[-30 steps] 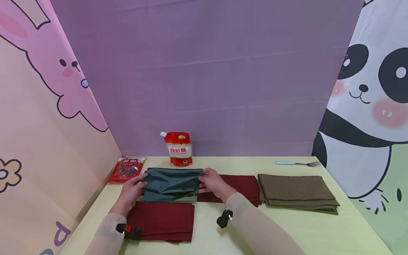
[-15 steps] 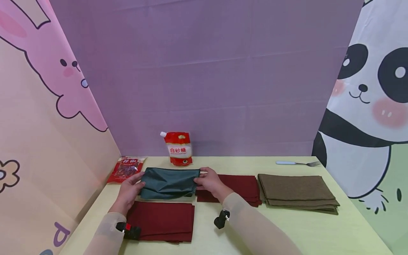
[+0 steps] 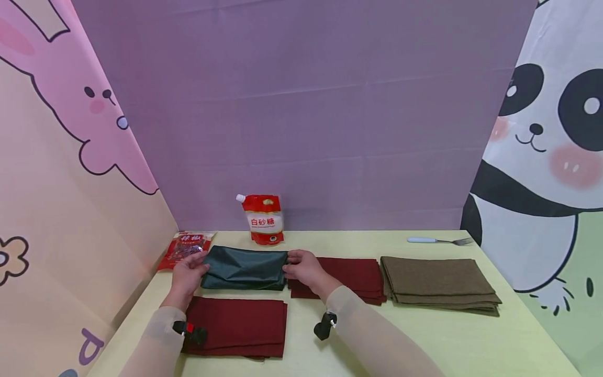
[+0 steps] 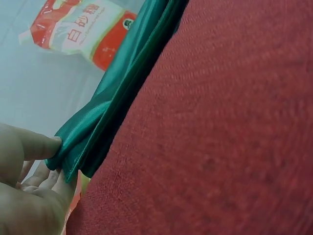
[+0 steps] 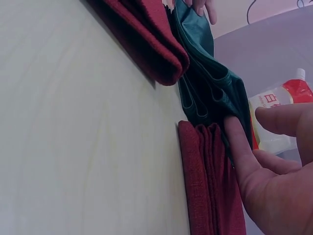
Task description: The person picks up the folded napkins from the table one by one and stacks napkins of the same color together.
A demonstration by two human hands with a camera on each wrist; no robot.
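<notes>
A folded dark green satiny cloth [image 3: 245,268] lies flat at the middle-left of the table, behind one folded red cloth [image 3: 237,324] and at the left end of another folded red cloth [image 3: 353,275]. At its left edge my left hand [image 3: 185,280] pinches a corner between thumb and fingers, as the left wrist view shows on the green folds [image 4: 90,120]. My right hand [image 3: 308,272] is at the opposite edge. In the right wrist view one straight finger [image 5: 238,142] touches the layered end, while the other fingers spread apart from it.
A folded brown cloth [image 3: 440,277] lies at the right. Behind it is a fork with a pale handle [image 3: 424,240]. A red-and-white sugar pouch [image 3: 264,220] stands at the back, and a red chili packet [image 3: 183,246] lies at the left edge.
Both hands have shifted slightly left with the green cloth, which now looks flatter and smoother. Its right end has drawn left over the red cloth behind.
</notes>
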